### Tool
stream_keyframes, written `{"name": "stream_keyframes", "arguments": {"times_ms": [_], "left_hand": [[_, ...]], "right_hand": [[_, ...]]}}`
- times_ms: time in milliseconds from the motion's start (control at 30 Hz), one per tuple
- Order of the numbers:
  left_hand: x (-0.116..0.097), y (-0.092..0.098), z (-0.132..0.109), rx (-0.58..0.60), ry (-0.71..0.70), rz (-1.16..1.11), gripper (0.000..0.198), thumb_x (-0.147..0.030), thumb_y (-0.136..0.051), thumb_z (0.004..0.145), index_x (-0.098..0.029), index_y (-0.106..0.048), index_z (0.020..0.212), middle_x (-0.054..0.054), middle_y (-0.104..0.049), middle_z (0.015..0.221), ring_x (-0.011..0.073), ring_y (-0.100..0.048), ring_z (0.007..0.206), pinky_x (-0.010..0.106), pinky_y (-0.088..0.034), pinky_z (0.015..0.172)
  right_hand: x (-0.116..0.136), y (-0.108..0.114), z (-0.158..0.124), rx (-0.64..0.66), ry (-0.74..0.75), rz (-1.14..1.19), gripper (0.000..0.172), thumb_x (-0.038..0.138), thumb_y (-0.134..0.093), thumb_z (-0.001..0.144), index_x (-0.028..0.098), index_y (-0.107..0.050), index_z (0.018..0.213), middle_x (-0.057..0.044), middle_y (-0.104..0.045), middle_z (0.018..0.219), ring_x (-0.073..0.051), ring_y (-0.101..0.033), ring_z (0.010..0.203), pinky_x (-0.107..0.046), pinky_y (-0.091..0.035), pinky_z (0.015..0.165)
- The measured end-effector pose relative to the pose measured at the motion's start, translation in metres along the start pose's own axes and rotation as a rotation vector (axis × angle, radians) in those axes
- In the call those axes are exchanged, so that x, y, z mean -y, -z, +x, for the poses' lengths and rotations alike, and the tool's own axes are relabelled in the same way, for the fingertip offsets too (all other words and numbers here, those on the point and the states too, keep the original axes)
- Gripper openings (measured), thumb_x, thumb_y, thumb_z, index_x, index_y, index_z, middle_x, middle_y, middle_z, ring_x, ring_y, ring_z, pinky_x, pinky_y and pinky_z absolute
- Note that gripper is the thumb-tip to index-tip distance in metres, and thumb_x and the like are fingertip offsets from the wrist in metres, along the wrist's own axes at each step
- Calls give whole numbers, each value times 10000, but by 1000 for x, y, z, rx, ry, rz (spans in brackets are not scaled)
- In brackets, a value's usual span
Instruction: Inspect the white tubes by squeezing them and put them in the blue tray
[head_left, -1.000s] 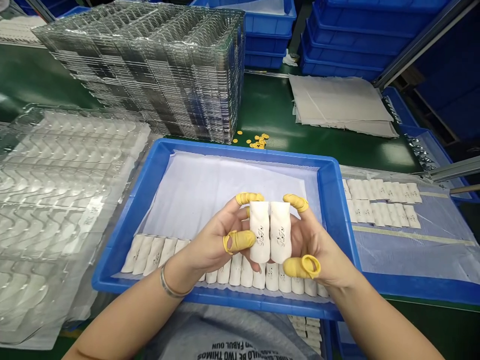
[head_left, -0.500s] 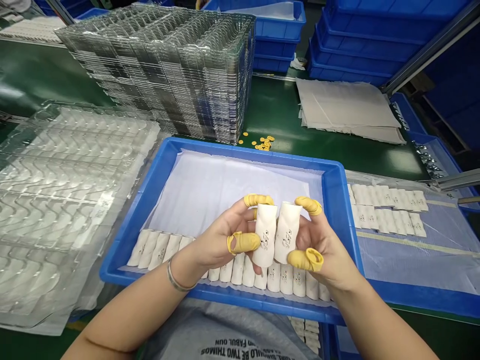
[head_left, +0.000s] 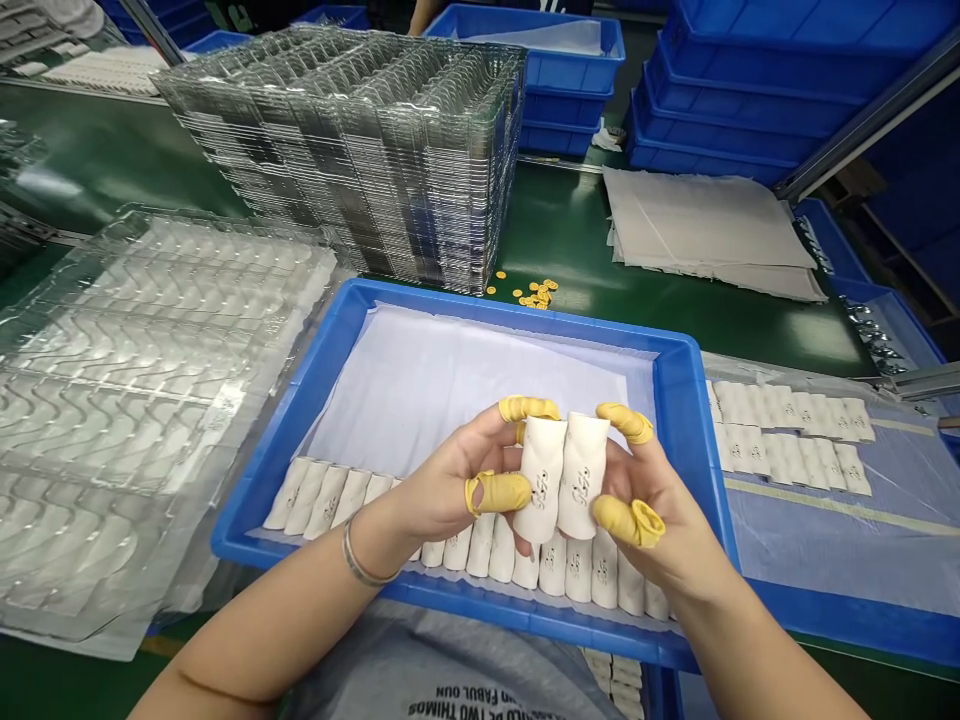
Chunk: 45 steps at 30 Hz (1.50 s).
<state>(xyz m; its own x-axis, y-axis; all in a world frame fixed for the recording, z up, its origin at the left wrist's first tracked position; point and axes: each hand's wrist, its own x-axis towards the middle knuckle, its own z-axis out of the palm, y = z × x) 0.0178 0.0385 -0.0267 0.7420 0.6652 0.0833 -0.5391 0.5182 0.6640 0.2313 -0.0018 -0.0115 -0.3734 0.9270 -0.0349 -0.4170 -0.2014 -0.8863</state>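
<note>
Between yellow-cotted fingertips, my left hand (head_left: 457, 475) grips a white printed sleeve (head_left: 541, 480), wavy-sided and roughly upright. My right hand (head_left: 649, 490) holds a matching white sleeve (head_left: 584, 475) just beside it, its print facing me. The two pieces touch or nearly touch along their sides. Both hands are above a blue tray (head_left: 487, 615) lined with a white sheet (head_left: 480, 360). A row of similar white sleeves (head_left: 480, 548) lies along the tray's near side, partly hidden by my left forearm and hands.
A tall stack of clear plastic trays (head_left: 360, 160) stands behind. Clear moulded trays (head_left: 135, 400) lie at left. Small yellow rolled pieces (head_left: 538, 294) are scattered on the green bench (head_left: 555, 220). More white sleeves (head_left: 795, 410) sit at right, below stacked paper sheets (head_left: 712, 225).
The view has shifted slightly, so everything appears a little lower and to the right. The sleeve in my right hand is straighter; its thumb has moved slightly away. Both sleeves remain held.
</note>
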Motion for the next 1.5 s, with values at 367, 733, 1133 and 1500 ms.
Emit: {"name": "stream_keyframes", "arguments": {"times_ms": [367,733,1133,1500], "left_hand": [[5,3,-2,-17,5,44,498,-248,-732,972,-378,-576,1427,11,-628,1090,105,-712,776,199,-663,627],[0,1,-2,-180,24,16,574,-243,-815,880,-339,-601,1404,38,-685,1112,157,-693,884,213,-591,680],[2,-2,-1,-179,51,12,580,-306,-834,882,-321,-583,1405,13,-666,1021,133,-671,813,207,-581,662],[-2,-3,-1,-212,93,0,592,-339,-831,882,-318,-552,1403,-12,-641,976,136,-694,753,228,-627,626]], "right_hand": [[1,-2,-2,11,-10,18,501,350,-804,1006,495,-577,1429,-16,-697,1235,-190,-740,987,-333,-646,790],[7,-1,-2,-144,-129,28,487,451,-870,923,412,-639,1350,-6,-718,1012,-169,-692,792,-263,-587,691],[3,-1,-2,-69,-143,51,485,448,-829,964,434,-611,1397,-22,-717,1139,-185,-729,890,-292,-621,739],[4,3,-2,-135,-183,45,460,440,-836,950,441,-615,1353,-21,-734,1126,-214,-744,870,-294,-617,659]]}}
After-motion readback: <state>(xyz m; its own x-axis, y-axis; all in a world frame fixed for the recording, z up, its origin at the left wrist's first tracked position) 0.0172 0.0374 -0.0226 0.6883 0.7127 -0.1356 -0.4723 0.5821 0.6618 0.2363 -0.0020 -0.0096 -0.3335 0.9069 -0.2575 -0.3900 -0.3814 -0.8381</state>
